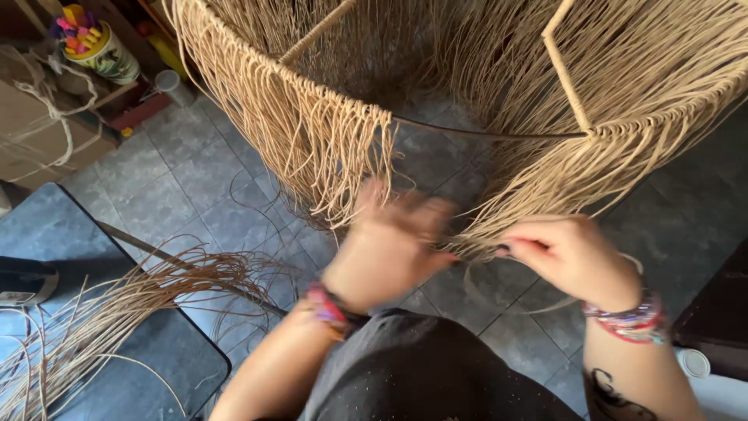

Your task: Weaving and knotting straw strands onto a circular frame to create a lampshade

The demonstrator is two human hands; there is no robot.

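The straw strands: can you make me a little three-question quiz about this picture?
1. True or false: the tan strands hang from a round wire frame.
2. Where does the loose bundle of fibres lie? A) on the dark surface on the left B) in the colourful tin C) on the person's right wrist
3. Fill in: the floor is covered in grey ____.

Key
1. True. The left hand, blurred, and the right hand are both at the hanging strands.
2. A
3. tiles
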